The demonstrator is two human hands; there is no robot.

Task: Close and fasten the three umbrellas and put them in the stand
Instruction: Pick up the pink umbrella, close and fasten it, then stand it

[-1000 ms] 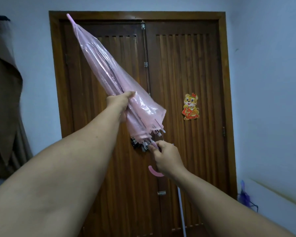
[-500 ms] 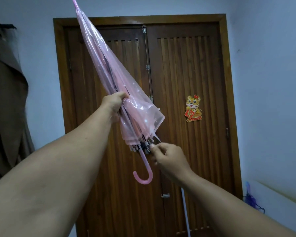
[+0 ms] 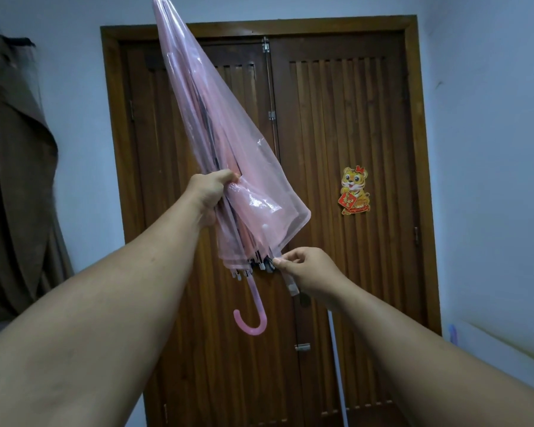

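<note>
1. The left hand (image 3: 209, 197) grips the folded canopy of the pink umbrella (image 3: 228, 143), which slants up beyond it.
2. The right hand (image 3: 309, 274) pinches the strap (image 3: 291, 283) beside the rib tips, above-right of the hooked handle (image 3: 253, 315).

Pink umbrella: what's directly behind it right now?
Behind the pink umbrella is the wooden double door, its centre seam and hinges showing beside the canopy. The door's left panel is partly covered; no stand is visible.

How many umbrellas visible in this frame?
1: a pink see-through umbrella, folded, tip up, held before the wooden door. Left hand grips its canopy, right hand pinches at the rib ends. The other two and the stand are out of view.
</note>
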